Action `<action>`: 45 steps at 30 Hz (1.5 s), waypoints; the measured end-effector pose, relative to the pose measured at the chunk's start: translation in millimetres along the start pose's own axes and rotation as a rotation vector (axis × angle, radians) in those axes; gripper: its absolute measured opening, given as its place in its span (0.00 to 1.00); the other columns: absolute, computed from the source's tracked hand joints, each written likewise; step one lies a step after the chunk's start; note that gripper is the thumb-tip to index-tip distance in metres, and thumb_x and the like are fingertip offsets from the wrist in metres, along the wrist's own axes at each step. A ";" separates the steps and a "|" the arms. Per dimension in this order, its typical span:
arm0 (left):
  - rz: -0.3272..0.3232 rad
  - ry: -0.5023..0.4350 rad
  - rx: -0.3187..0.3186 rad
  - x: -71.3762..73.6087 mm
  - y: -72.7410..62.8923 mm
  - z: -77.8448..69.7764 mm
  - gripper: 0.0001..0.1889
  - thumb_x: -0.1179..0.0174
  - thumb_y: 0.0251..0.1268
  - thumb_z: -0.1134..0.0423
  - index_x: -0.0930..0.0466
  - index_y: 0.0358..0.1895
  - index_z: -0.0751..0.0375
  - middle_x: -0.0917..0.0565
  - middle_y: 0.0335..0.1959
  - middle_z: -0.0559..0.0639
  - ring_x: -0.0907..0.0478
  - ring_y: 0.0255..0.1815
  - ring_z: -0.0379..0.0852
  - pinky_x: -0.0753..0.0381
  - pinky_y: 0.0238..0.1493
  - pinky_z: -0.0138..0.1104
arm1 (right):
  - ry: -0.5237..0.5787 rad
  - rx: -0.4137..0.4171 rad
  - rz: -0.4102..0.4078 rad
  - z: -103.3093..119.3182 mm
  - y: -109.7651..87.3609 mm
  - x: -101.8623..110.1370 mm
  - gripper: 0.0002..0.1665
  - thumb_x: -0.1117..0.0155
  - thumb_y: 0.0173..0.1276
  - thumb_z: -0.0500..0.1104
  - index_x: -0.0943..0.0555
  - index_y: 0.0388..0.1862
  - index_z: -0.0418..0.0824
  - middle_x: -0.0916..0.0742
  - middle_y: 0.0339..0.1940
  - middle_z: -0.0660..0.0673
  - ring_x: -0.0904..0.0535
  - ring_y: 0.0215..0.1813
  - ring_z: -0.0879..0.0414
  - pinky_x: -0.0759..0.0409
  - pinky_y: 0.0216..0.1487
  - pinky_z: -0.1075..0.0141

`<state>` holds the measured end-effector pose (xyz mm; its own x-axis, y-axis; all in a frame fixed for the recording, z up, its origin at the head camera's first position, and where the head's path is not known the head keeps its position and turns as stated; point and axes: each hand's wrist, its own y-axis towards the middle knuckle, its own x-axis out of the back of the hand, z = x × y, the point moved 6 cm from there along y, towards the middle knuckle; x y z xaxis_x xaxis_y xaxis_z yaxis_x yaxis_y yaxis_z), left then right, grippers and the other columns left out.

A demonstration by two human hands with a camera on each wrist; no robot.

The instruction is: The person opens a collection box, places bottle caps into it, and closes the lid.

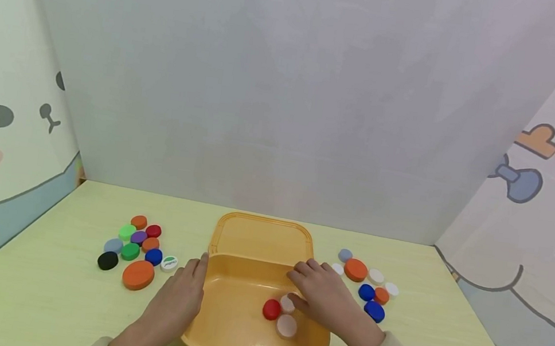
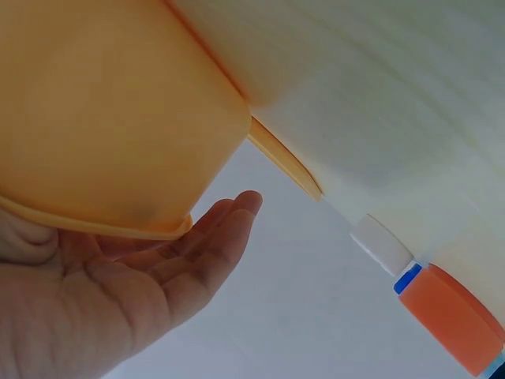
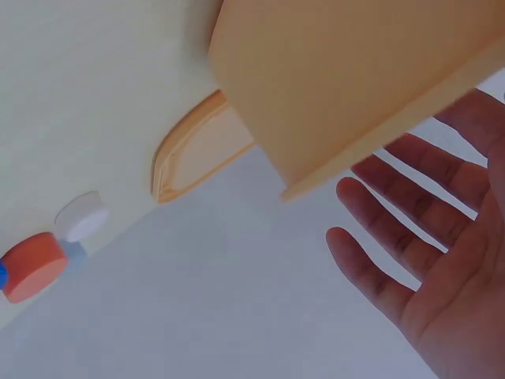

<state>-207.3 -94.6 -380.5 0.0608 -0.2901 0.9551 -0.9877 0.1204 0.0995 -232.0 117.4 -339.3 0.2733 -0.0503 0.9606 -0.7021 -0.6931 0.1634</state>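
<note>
- L hand point(image 1: 178, 292): fingers extended at box's point(image 1: 230, 326) L rim, touching, not clenched.
- R hand point(image 1: 320, 293): released, fingers loosely spread by R rim.
- Box: mid-table point(image 1: 48, 301), twd near edge; red cap point(image 1: 271, 309) + 2 pale caps point(image 1: 286, 326) inside, R of ctr.
- Lid point(image 1: 264, 239): behind box, twd far edge.
- L grp of caps point(image 1: 138, 275) twd L edge, R grp of caps point(image 1: 356, 270) twd R edge.

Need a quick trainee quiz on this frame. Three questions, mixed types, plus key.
1. How many caps are visible inside the tub, and in what colours?

2. True or false: the black cap lies to the right of the tub in the head view.

3. In the head view, what reaches over the tub's right side?
A) the left hand
B) the right hand
C) neither hand

Key:
1. Three: one red cap and two pale caps.
2. False: the black cap lies to the left of it.
3. B.
</note>
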 end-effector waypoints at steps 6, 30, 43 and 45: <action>-0.021 0.002 -0.010 1.8 0.3 -0.5 0.31 0.45 0.61 0.66 0.44 0.66 0.70 0.29 0.56 0.63 0.25 0.46 0.53 0.22 0.50 0.46 | -0.047 -0.002 -0.136 -16.4 -3.9 10.2 0.18 0.32 0.54 0.52 0.21 0.40 0.46 0.19 0.36 0.51 0.27 0.37 0.57 0.27 0.33 0.67; 0.008 -0.011 0.001 0.0 0.7 0.1 0.31 0.45 0.62 0.66 0.45 0.67 0.69 0.30 0.57 0.63 0.26 0.49 0.55 0.23 0.51 0.47 | -0.021 -0.186 -0.102 -93.4 -12.6 -36.5 0.13 0.32 0.54 0.44 0.20 0.39 0.41 0.18 0.34 0.47 0.25 0.34 0.53 0.27 0.27 0.63; -0.007 -0.012 -0.001 -0.8 -0.1 0.2 0.30 0.46 0.62 0.67 0.44 0.66 0.70 0.30 0.57 0.64 0.26 0.48 0.54 0.23 0.51 0.47 | -0.006 -0.241 -0.017 -111.8 -15.4 -62.2 0.14 0.33 0.54 0.45 0.21 0.38 0.40 0.18 0.36 0.46 0.25 0.34 0.51 0.26 0.27 0.60; -0.003 -0.014 0.002 -1.2 0.1 0.3 0.30 0.46 0.62 0.66 0.44 0.67 0.69 0.30 0.57 0.63 0.26 0.48 0.54 0.23 0.51 0.47 | -0.008 -0.238 -0.012 -112.8 -15.6 -64.5 0.13 0.32 0.54 0.44 0.21 0.37 0.40 0.18 0.37 0.45 0.26 0.34 0.51 0.27 0.27 0.60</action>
<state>-207.5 -94.5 -381.7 0.0619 -0.3041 0.9506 -0.9878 0.1180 0.1021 -312.9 212.5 -378.5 0.2872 -0.0488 0.9566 -0.8335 -0.5049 0.2244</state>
